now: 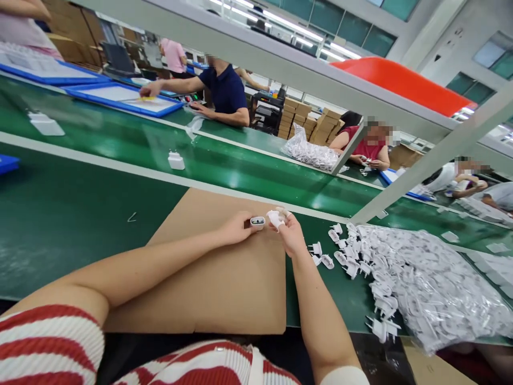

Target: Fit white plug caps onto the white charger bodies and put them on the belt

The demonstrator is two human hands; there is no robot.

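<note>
My left hand (237, 229) is closed on a white charger housing (257, 221), its oval open end facing me with dark and metallic parts inside. Just to its right, my right hand (292, 231) pinches a white plug cover (274, 218), with pale coverings on some fingertips. The two pieces are close together but apart. Both hands are above a brown cardboard sheet (216, 283) lying on the green table. Right of my right forearm, several loose white plug covers (348, 251) lie scattered beside a clear plastic bag (444, 289) full of more of them.
A green conveyor belt (224, 174) runs beyond the cardboard, carrying a white charger (176, 160) and another (46, 124) farther left. A slanted metal post (401, 184) rises at right beneath an overhead shelf with an orange bin (401, 83). Co-workers sit across the belt near blue trays (124, 99).
</note>
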